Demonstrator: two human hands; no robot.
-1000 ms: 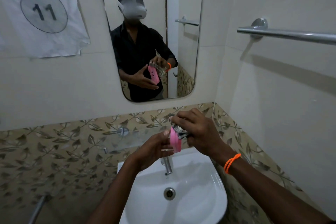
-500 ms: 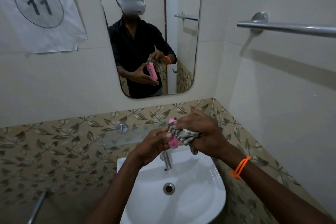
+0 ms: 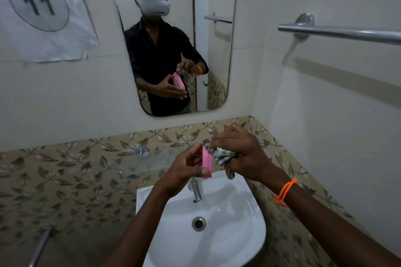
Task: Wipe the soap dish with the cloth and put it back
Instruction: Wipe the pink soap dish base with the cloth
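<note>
Overhead, paper sign (image 3: 43, 13) reading "11", soap dish (image 3: 206, 163), cloth (image 3: 222, 155)

Two hands are showing over one white washbasin (image 3: 245, 243): the left hand (image 3: 184, 169) and the right hand (image 3: 243, 154). One pink soap dish (image 3: 207, 165) and one checked cloth (image 3: 223, 156) are sitting between them. One tap (image 3: 196, 191) and one drain (image 3: 198, 224) are showing at the basin. One glass shelf (image 3: 147, 161), one mirror (image 3: 173, 37), one paper sign (image 3: 43, 13), one towel rail (image 3: 340, 32) and one orange wristband (image 3: 284, 192) are showing too.
</note>
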